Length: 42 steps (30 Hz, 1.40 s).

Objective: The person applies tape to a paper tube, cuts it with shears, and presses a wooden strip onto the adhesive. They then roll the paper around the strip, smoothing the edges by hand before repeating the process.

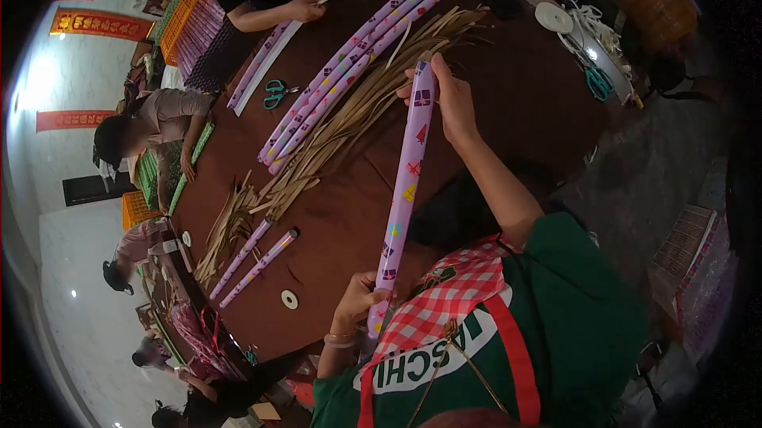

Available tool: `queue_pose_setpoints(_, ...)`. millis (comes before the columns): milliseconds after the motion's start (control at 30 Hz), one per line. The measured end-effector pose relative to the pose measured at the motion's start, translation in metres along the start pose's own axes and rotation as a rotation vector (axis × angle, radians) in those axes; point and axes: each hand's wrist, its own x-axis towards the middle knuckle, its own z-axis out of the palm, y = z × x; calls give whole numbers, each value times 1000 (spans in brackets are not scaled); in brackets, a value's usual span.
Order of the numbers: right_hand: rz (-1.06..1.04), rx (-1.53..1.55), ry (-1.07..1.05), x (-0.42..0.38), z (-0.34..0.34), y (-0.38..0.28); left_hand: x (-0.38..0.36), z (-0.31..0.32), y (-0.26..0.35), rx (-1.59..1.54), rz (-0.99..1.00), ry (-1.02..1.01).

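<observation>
A long lilac roll of wrapping paper with a printed gift pattern slants across the view in front of my apron. My left hand is closed around its lower end. At the upper end, my right hand grips the roll, thumb on one side and fingers partly behind it. Brown flat strips lie in a long loose bundle beyond the roll. Several finished lilac rolls rest side by side behind the strips. Two thinner lilac rolls lie on the brown table left of my left hand.
Teal-handled scissors and a white tape reel lie on the table. More white reels and other scissors are at the right edge. A co-worker's hand handles paper across the table; other people sit along the left.
</observation>
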Motion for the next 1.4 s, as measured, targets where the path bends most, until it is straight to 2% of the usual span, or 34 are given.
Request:
queue_pose_setpoints(100, -69, 146, -12, -2, -1, 3, 1, -3, -4, 65, -2, -27)
queue_pose_setpoints(233, -61, 206, -72, -7, -2, 13, 1, 2, -6, -40, 51, -8)
queue_pose_setpoints(300, -203, -130, -71, -11, 1, 20, 2, 5, -4, -81, 48, -3)
queue_pose_setpoints(333, -130, -152, -57, -14, 3, 16, 2, 6, -4, -89, 47, 5)
queue_pose_setpoints(400, -115, -87, -83, -12, 0, 18, 1, 4, -6, -97, 45, 15)
queue_pose_setpoints(467, -100, -22, -112, -11, -2, 18, 2, -1, -11, -124, 45, -67)
queue_pose_setpoints(533, -59, 124, -127, -11, -3, 17, 3, 2, -10, -149, 59, -63)
queue_pose_setpoints(633, -33, 162, -200, -12, -4, 19, 4, 10, -2, -168, 74, -45)
queue_pose_setpoints(667, -26, 160, -204, -13, -2, 20, 5, 12, 0, -161, 75, -33)
queue_pose_setpoints(767, -103, -218, -265, -25, 6, 17, 6, 15, 3, -181, 75, -31)
queue_pose_setpoints(900, -7, -227, -333, -31, 6, 33, 8, 5, -5, -179, 75, -50)
queue_pose_setpoints(967, 1, -25, -403, -31, 2, 35, 7, 2, -8, -171, 99, -73)
queue_pose_setpoints(1000, 4, -26, -408, -31, -1, 36, 6, 1, -9, -174, 101, -69)
queue_pose_setpoints(1067, 131, 186, -463, -30, -4, 38, 3, 2, -12, -167, 101, 2)
queue_pose_setpoints(1200, 236, 190, -426, -43, 6, 39, 12, 8, -4, -261, 128, -61)
queue_pose_setpoints(1267, 199, 8, -447, -51, 11, 46, 13, 6, -3, -229, 127, -22)
queue_pose_setpoints(1333, 182, -2, -473, -57, 13, 55, 16, -3, -7, -111, 45, 68)
queue_pose_setpoints(1400, 167, -10, -499, -66, 15, 58, 18, -8, -11, -143, 72, 63)
